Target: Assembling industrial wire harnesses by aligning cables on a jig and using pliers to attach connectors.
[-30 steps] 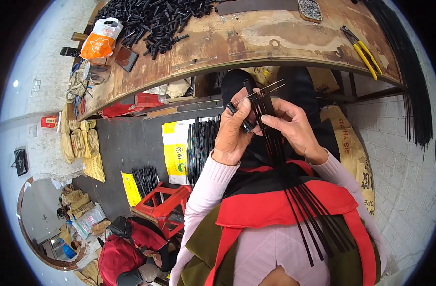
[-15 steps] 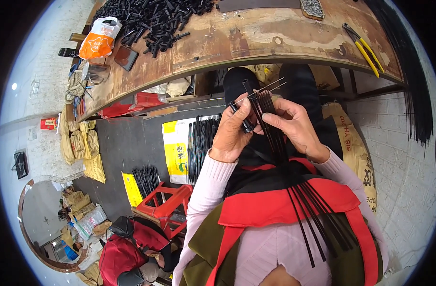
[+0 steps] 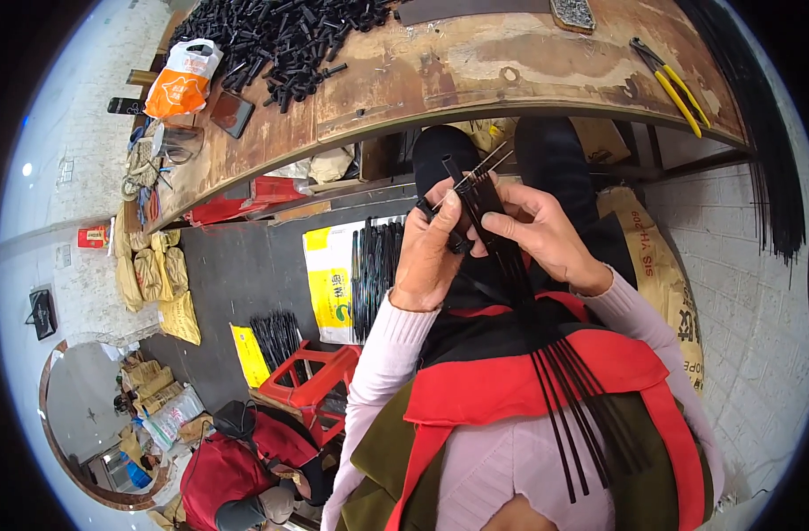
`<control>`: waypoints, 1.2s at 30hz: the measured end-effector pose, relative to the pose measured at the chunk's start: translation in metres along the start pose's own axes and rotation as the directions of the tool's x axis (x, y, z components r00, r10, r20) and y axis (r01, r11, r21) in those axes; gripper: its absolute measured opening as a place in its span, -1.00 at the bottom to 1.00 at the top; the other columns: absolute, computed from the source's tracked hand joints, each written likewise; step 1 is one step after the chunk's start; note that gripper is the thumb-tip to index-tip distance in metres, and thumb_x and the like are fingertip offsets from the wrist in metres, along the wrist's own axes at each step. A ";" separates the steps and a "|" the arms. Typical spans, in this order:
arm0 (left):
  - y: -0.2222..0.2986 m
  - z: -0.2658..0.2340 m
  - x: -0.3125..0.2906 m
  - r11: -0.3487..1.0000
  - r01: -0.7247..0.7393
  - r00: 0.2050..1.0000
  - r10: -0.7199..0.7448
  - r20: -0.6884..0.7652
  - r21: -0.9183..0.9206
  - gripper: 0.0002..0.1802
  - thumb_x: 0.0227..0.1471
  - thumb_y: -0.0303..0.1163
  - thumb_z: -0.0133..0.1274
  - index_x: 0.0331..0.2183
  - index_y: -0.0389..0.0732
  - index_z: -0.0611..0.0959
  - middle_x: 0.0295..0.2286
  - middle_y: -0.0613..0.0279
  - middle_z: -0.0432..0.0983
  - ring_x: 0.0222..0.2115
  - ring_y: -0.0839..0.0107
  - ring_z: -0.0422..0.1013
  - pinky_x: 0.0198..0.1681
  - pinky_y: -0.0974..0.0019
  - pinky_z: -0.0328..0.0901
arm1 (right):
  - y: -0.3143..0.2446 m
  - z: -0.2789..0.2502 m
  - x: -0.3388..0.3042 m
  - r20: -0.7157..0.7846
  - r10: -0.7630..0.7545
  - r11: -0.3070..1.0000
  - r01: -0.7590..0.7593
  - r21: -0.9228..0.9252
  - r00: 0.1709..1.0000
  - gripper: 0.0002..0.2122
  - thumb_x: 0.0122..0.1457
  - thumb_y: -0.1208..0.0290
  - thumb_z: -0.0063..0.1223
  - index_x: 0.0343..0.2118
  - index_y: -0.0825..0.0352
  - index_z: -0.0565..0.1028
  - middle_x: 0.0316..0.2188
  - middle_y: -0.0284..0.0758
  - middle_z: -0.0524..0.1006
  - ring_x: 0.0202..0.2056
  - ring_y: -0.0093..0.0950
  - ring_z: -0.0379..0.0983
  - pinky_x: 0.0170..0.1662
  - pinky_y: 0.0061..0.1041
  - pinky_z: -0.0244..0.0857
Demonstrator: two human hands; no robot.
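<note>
My right hand (image 3: 553, 237) grips a bundle of thin black umbrella ribs (image 3: 559, 358), its thumb pressed flat across them. The ribs fan down over my lap and the red apron band. Closed at the left of the bundle, my left hand (image 3: 422, 258) holds a black plastic tubular fitting (image 3: 460, 242). A thin shiny wire (image 3: 494, 163) runs from the left fingertips past the upper rib ends, slanting up to the right. A dark tube end (image 3: 448, 163) sticks up between the hands. The exact joint of wire and ribs is hidden by the fingers.
A wooden bench (image 3: 440, 84) carries a heap of black plastic fittings (image 3: 272, 40), yellow-handled pliers (image 3: 678, 93), a phone (image 3: 232, 114) and a tray of small metal pieces (image 3: 572, 13). More ribs (image 3: 378, 274) lie at left, near a red stool (image 3: 311, 380). Another person (image 3: 236, 469) sits lower left.
Both hands stay close together at the rib ends. The wire tips have shifted slightly left and upward, and the right thumb has slid a little left along the bundle.
</note>
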State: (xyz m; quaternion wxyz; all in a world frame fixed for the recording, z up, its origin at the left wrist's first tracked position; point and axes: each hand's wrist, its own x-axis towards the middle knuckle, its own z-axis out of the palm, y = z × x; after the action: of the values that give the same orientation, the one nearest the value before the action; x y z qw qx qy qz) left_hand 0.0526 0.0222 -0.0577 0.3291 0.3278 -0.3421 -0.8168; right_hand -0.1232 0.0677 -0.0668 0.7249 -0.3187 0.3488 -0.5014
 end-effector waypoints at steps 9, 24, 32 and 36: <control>0.074 0.038 0.047 0.894 -0.438 0.898 0.441 -0.010 0.095 -0.55 0.21 -0.16 0.01 -0.04 -0.33 0.52 -0.08 0.08 0.51 -0.02 0.36 0.40 0.11 0.33 0.22 | -0.009 0.013 -0.003 -0.002 -0.038 0.997 0.038 -0.072 0.999 -0.68 0.28 0.51 -0.05 0.08 0.42 0.32 -0.30 -0.31 0.48 -0.30 -0.53 0.45 -0.08 -0.33 0.49; 0.043 -0.005 0.036 0.901 -0.222 0.972 0.234 0.015 0.372 -0.62 0.10 -0.38 0.16 -0.05 -0.28 0.51 -0.24 0.18 0.57 -0.18 0.46 0.47 -0.04 0.40 0.32 | -0.009 0.012 -0.006 -0.039 -0.041 0.996 0.038 -0.078 0.998 -0.64 0.29 0.51 -0.06 0.13 0.41 0.29 -0.32 -0.29 0.47 -0.33 -0.52 0.46 -0.10 -0.30 0.49; 0.054 0.006 0.028 0.956 -0.196 0.981 0.191 0.046 0.217 -0.57 0.08 -0.43 0.17 -0.01 -0.32 0.51 -0.24 0.18 0.60 -0.23 0.48 0.49 -0.04 0.42 0.33 | -0.007 0.014 -0.005 -0.050 -0.050 0.995 0.046 -0.089 0.997 -0.61 0.29 0.49 -0.06 0.17 0.40 0.27 -0.32 -0.29 0.47 -0.33 -0.51 0.47 -0.10 -0.31 0.48; 0.049 0.006 0.028 0.907 -0.246 0.956 0.286 -0.072 0.341 -0.56 0.09 -0.46 0.16 0.01 -0.34 0.50 -0.21 0.15 0.59 -0.18 0.46 0.50 -0.04 0.41 0.34 | -0.008 0.014 -0.003 -0.058 -0.040 0.994 0.034 -0.105 0.998 -0.62 0.29 0.49 -0.06 0.16 0.40 0.27 -0.32 -0.29 0.47 -0.33 -0.51 0.47 -0.10 -0.31 0.49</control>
State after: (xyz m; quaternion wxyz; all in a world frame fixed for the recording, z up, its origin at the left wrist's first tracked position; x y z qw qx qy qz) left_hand 0.0473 -0.0243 -0.0252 0.3982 0.3771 -0.4945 -0.6743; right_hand -0.1165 0.0700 -0.0516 0.6871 -0.3471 0.3899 -0.5053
